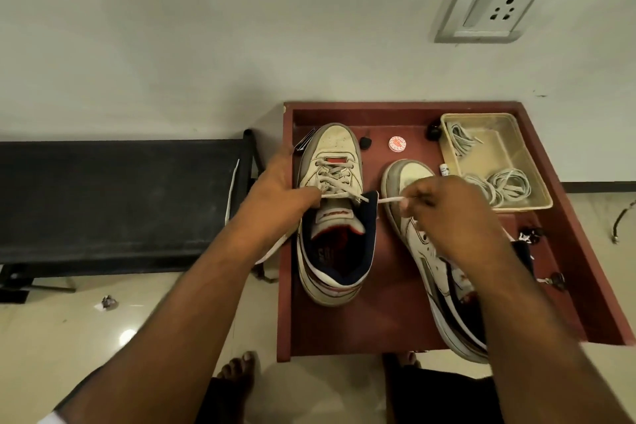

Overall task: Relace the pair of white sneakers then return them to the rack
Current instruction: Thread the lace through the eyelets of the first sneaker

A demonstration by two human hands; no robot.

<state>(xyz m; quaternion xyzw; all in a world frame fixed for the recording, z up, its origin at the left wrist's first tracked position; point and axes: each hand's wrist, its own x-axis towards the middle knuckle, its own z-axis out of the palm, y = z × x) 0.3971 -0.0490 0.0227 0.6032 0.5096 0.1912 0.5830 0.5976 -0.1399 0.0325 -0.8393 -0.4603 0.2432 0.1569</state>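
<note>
White right sneaker [444,272] lies half hidden under right hand [457,210].

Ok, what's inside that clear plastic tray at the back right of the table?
The plastic tray holds loose laces: a greyish bundle at its far end and pale coiled laces at its near end. Bare tray floor shows between them. Whatever lies beneath the coils is hidden.

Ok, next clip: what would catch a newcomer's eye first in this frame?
Probably the two hands meeting over the left sneaker on the red table: the left hand grips its side while the right hand pinches the lace end pulled out sideways. The second sneaker lies tilted under the right forearm, and a beige tray with spare laces sits at the table's far right.
</note>
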